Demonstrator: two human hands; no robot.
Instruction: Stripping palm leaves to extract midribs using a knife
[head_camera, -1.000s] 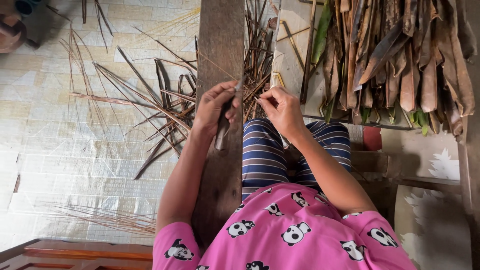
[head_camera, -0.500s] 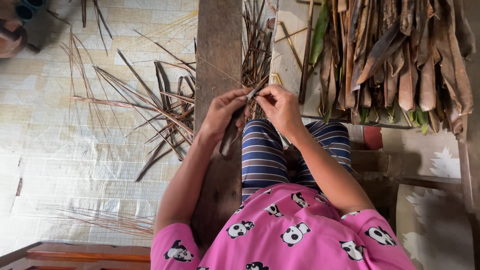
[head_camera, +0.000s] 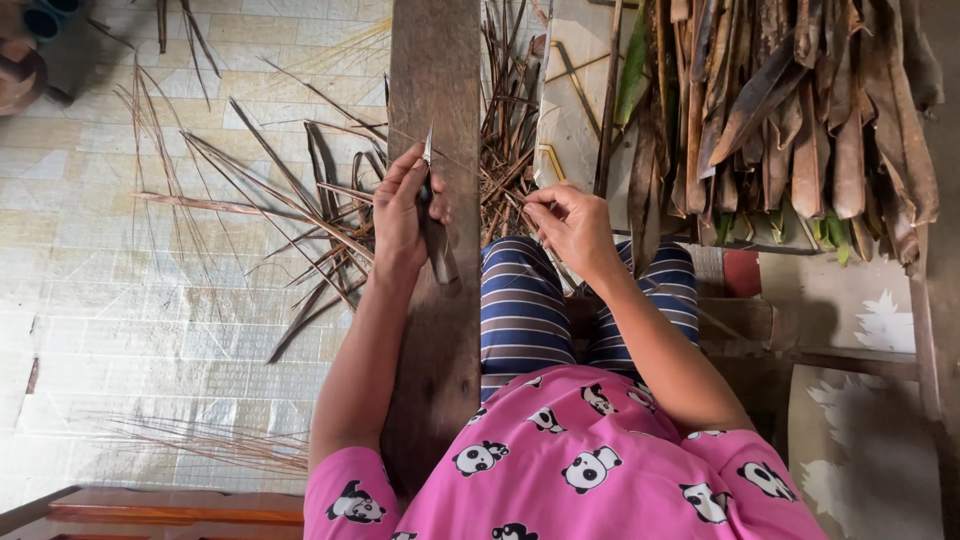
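Over the plank (head_camera: 437, 80), left hand (head_camera: 400, 210) grips knife (head_camera: 432, 215).

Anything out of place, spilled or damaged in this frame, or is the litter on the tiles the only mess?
Mostly just litter: dry leaf strips lie scattered across the tiled floor left of the wooden plank. The left hand holds a knife with its blade pointing up and away; the right hand pinches a thin strip. Nothing looks broken.
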